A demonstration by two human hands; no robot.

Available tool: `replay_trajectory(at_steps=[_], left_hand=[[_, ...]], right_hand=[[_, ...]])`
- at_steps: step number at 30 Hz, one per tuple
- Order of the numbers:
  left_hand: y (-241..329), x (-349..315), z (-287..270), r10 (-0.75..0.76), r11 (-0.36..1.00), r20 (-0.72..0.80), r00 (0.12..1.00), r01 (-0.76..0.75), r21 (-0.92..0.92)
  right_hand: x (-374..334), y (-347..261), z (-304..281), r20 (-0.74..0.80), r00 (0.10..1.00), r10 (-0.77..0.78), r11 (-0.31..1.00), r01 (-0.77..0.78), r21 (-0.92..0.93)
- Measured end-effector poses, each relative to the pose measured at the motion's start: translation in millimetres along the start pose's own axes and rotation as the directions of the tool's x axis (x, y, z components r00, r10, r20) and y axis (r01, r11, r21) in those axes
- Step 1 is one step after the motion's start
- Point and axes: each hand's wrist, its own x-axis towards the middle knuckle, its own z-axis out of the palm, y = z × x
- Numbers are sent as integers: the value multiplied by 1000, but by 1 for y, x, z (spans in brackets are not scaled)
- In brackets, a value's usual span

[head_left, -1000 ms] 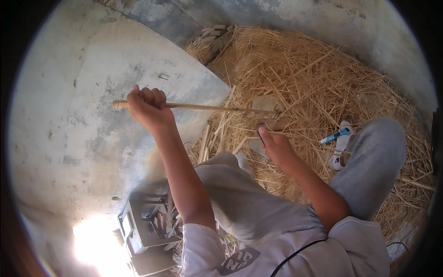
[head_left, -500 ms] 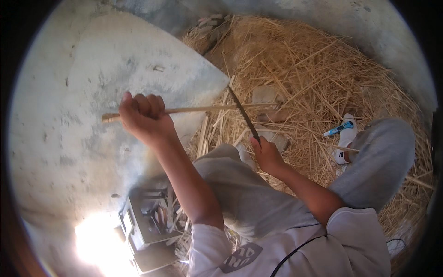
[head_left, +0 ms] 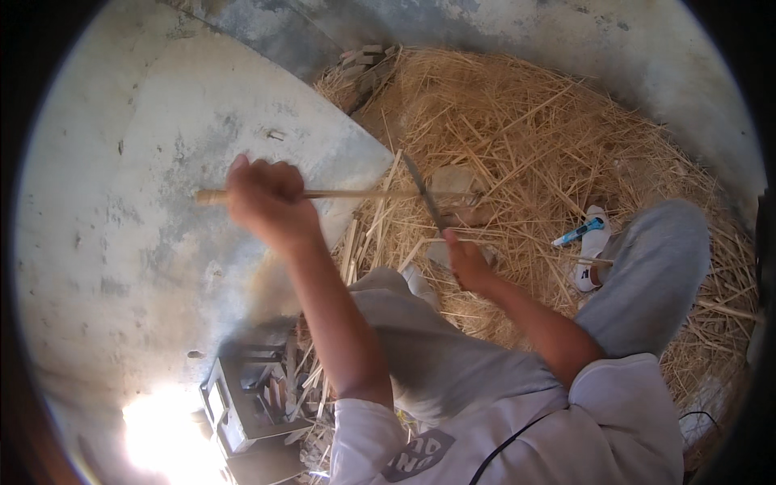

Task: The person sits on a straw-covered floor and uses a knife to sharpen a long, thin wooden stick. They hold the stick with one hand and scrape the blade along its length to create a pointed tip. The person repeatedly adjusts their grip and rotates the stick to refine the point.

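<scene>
My left hand (head_left: pixel 271 202) is closed in a fist around a long, thin bamboo stick (head_left: pixel 356 193), held roughly level in front of the wall. A short stub of the stick shows to the left of the fist, and the rest reaches right over the straw-like litter. Lower and to the right, my right hand (head_left: pixel 470 263) grips a dark, long-bladed knife (head_left: pixel 423 190) by its handle. The blade slants up to the left and crosses the stick; whether its edge touches the stick, I cannot tell.
Thin bamboo strips and shavings (head_left: pixel 550 137) cover the floor. Flat stones (head_left: pixel 454 179) lie among them beyond my knees. A blue-and-white pen-shaped tool (head_left: pixel 579 232) rests by my socked foot (head_left: pixel 594 250). A pale wall (head_left: pixel 162 162) rises at left, above a metal box-like frame (head_left: pixel 250 400) and bright light.
My left fist and the stick's left end have shifted a little to the right. The knife has moved slightly right along the stick, still crossing it. The view has shifted a little too.
</scene>
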Motion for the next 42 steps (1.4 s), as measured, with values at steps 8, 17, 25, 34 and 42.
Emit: replay_trajectory(at_steps=[8,17,25,34,42], left_hand=[[0,6,-22,11,1000,-62,998,-9,30],[0,-9,4,12,998,36,999,-10,-59],[-4,-5,13,18,999,112,994,-14,-37],[4,-33,35,18,998,107,994,-24,56],[4,-22,13,-1,995,14,1000,-1,97]], right_hand=[[-16,-32,-2,168,986,-12,995,-5,100],[-12,5,2,237,968,87,990,-57,-131],[9,-43,-47,401,816,417,881,-472,43],[-2,-10,-38,223,973,-53,997,64,-39],[16,-17,-25,473,763,440,794,-577,192]])
